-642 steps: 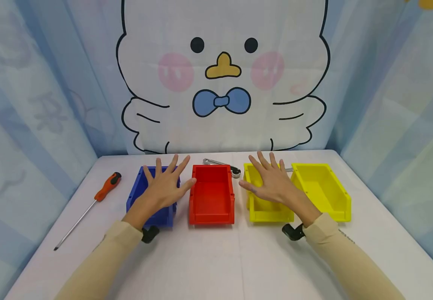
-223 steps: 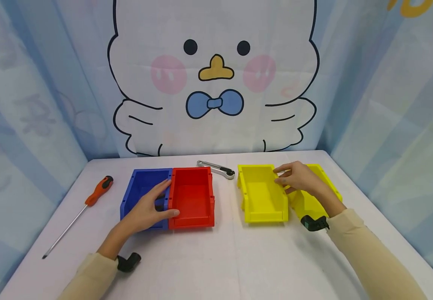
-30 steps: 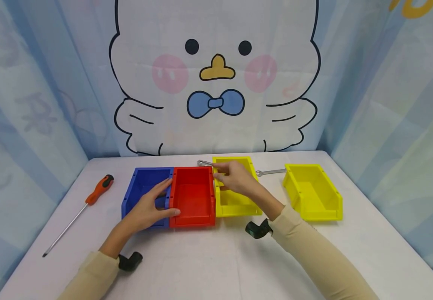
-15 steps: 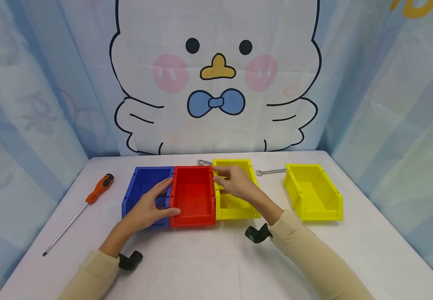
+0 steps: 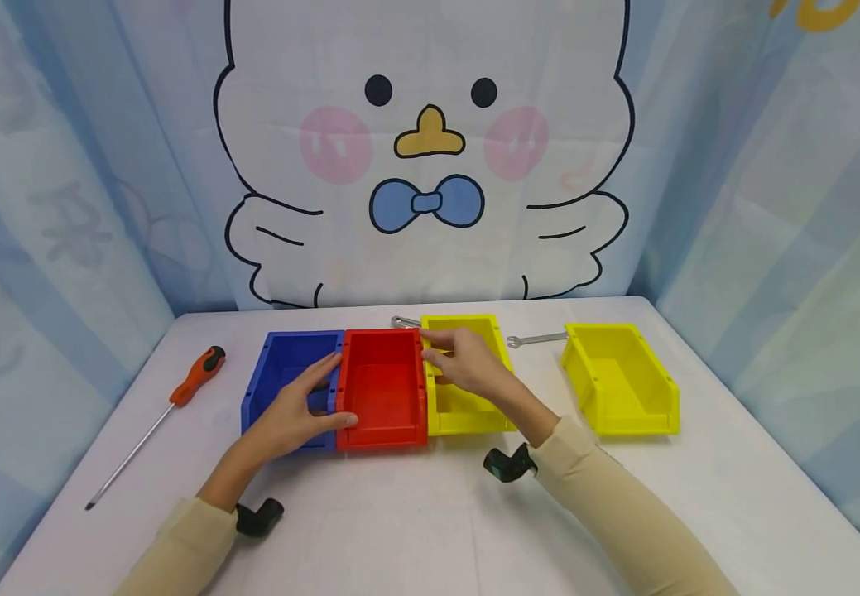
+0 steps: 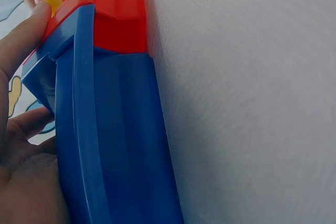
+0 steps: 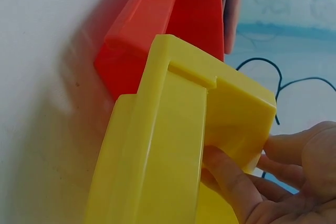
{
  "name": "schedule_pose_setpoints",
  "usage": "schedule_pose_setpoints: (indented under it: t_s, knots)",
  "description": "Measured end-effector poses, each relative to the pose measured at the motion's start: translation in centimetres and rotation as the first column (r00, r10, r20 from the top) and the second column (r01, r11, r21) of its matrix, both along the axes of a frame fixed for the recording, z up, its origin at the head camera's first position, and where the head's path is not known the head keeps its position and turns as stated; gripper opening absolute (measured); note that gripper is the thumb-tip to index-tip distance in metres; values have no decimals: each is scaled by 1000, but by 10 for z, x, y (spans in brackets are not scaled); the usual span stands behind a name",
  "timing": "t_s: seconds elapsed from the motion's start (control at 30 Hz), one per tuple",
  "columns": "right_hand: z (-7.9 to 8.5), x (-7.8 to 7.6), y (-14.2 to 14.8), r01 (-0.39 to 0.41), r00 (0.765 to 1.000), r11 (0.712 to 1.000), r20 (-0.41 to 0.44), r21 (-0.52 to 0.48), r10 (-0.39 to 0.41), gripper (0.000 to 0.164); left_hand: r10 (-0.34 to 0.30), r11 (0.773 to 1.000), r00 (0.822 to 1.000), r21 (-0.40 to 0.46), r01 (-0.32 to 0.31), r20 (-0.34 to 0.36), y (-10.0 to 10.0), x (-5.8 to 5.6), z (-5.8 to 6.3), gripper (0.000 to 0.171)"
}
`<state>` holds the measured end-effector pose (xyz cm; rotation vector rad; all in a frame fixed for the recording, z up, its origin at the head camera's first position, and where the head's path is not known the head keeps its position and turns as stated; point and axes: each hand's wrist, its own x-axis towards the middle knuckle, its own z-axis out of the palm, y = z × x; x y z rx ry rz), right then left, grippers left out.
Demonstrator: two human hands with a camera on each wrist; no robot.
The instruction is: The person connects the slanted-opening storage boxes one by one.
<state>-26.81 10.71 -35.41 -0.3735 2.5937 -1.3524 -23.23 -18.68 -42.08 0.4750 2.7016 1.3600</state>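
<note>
My right hand (image 5: pixel 468 362) pinches the yellow bin (image 5: pixel 470 407) just right of the red bin (image 5: pixel 383 389), whose left wall my left hand (image 5: pixel 286 420) grips; likely light, stiff, slickish plastic, best held by its wall.

Curtained booth, room type unclear: white table (image 5: pixel 400 530), drapes (image 5: pixel 64 248) both sides, cartoon bird (image 5: pixel 430 265) on back cloth (image 5: pixel 184 124).

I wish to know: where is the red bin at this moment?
In the head view, just below centre, the red bin stands between the blue bin on its left and the yellow bin on its right, held by the right hand.
</note>
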Motion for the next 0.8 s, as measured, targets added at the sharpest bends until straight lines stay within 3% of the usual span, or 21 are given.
schedule_pose_setpoints:
  t_s: [0.8]
  knots:
    - [-3, 0, -3, 29, 999, 999, 29, -19, -29, 52, 6, 1000, 1000, -13, -6, 11, 1, 0, 2, 102]
